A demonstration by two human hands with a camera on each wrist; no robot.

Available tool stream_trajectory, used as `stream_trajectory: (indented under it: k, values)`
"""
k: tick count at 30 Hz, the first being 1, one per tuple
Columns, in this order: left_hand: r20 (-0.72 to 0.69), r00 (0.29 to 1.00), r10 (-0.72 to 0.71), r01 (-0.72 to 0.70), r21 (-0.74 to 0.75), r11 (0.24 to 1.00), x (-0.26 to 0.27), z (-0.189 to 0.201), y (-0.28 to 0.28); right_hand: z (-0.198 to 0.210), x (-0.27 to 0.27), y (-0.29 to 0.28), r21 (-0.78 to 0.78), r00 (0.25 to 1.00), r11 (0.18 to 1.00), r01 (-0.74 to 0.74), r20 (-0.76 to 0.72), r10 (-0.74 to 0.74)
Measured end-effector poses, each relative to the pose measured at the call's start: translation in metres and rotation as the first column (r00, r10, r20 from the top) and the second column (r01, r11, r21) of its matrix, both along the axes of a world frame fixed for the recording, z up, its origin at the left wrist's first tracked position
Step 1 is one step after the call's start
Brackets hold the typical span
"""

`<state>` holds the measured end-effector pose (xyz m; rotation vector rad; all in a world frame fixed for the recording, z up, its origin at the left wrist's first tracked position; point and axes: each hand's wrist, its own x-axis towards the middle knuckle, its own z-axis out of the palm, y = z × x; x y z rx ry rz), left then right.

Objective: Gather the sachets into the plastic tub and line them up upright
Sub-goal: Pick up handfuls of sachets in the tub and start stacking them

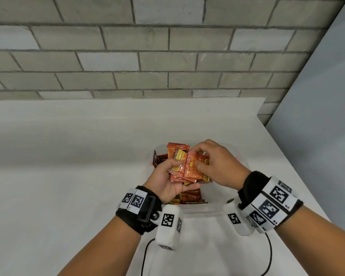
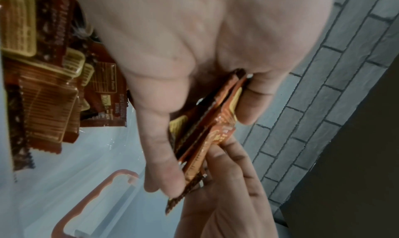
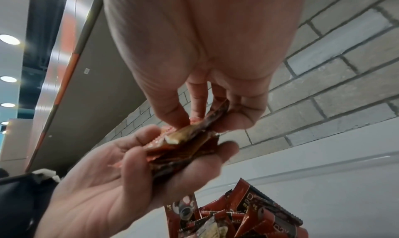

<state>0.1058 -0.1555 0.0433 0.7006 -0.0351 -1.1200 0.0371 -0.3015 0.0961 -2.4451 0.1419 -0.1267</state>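
Note:
Above a clear plastic tub (image 1: 217, 208) both hands meet on a small bundle of red and orange sachets (image 1: 189, 168). My left hand (image 1: 167, 176) grips the bundle from below, thumb on one face and fingers under it; the bundle (image 2: 207, 127) shows edge-on in the left wrist view. My right hand (image 1: 213, 166) pinches the top sachets (image 3: 194, 139) between thumb and fingers. More sachets (image 1: 189, 197) lie loose in the tub below, and some stand at its far end (image 1: 177, 148). The tub's middle is hidden behind the hands.
The tub sits on a white table (image 1: 68, 166) whose right edge (image 1: 299, 172) runs diagonally close by. A grey brick wall (image 1: 147, 56) stands behind. An orange-rimmed lid or clip (image 2: 86, 199) shows in the left wrist view. Black cables (image 1: 269, 253) trail from the wrist cameras.

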Motion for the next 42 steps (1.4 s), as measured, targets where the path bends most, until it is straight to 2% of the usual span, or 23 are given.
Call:
stream_trajectory:
  k: [4, 8, 13, 16, 19, 20, 21, 24, 26, 28, 30, 32, 36, 39, 42]
  values:
    - [0.063, 0.998, 0.006, -0.005, -0.018, 1.0, -0.001, 0.001, -0.001, -0.001, 0.001, 0.002, 0.041, 1.0, 0.999, 0.001, 0.003, -0.001]
    - [0.12, 0.992, 0.033, -0.029, -0.031, 0.999, -0.003, 0.0, 0.0, 0.0, 0.002, 0.0, 0.225, 0.999, 0.973, 0.043, -0.012, -0.041]
    - [0.081, 0.993, 0.091, -0.085, -0.075, 0.994, 0.0, 0.001, 0.001, -0.001, 0.0, -0.008, 0.338, 0.983, 0.924, 0.18, -0.081, -0.162]
    - [0.097, 0.986, 0.139, -0.135, -0.053, 0.99, 0.002, 0.003, 0.004, -0.001, -0.002, -0.014, 0.51, 0.959, 0.814, 0.28, -0.113, -0.259]
    - [0.174, 0.975, 0.138, -0.137, -0.019, 0.99, 0.002, 0.005, 0.005, -0.001, -0.004, -0.018, 0.694, 0.952, 0.659, 0.29, -0.142, -0.27]
    - [0.206, 0.97, 0.13, -0.133, -0.003, 0.991, 0.002, 0.006, 0.005, -0.002, -0.004, -0.019, 0.722, 0.955, 0.633, 0.281, -0.147, -0.257]
    - [0.236, 0.963, 0.126, -0.133, 0.014, 0.991, 0.001, 0.006, 0.004, -0.003, -0.004, -0.018, 0.727, 0.96, 0.631, 0.272, -0.155, -0.235]
    - [0.32, 0.937, 0.14, -0.169, 0.065, 0.983, -0.002, 0.005, 0.0, -0.007, -0.004, -0.013, 0.668, 0.964, 0.695, 0.266, -0.2, -0.177]
    - [0.347, 0.926, 0.149, -0.194, 0.098, 0.976, -0.003, 0.005, -0.004, -0.009, -0.005, -0.01, 0.663, 0.96, 0.695, 0.279, -0.219, -0.177]
    - [0.316, 0.935, 0.162, -0.206, 0.112, 0.972, -0.003, 0.007, -0.005, -0.009, -0.005, -0.012, 0.683, 0.954, 0.666, 0.299, -0.234, -0.189]
    - [0.206, 0.962, 0.177, -0.196, 0.073, 0.978, -0.002, 0.009, -0.004, -0.008, -0.006, -0.016, 0.693, 0.948, 0.647, 0.319, -0.245, -0.205]
    - [0.16, 0.971, 0.178, -0.189, 0.056, 0.98, 0.001, 0.008, -0.002, -0.008, -0.007, -0.02, 0.72, 0.947, 0.615, 0.321, -0.249, -0.202]
    - [0.281, 0.949, 0.144, -0.184, 0.121, 0.975, -0.001, 0.007, -0.004, -0.009, -0.011, -0.021, 0.773, 0.954, 0.559, 0.299, -0.243, -0.173]
    - [0.393, 0.912, 0.115, -0.194, 0.167, 0.967, -0.005, 0.005, -0.008, -0.013, -0.011, -0.016, 0.748, 0.953, 0.592, 0.301, -0.254, -0.164]
    - [0.383, 0.916, 0.119, -0.197, 0.171, 0.966, -0.005, 0.005, -0.01, -0.013, -0.012, -0.016, 0.72, 0.951, 0.621, 0.31, -0.245, -0.191]
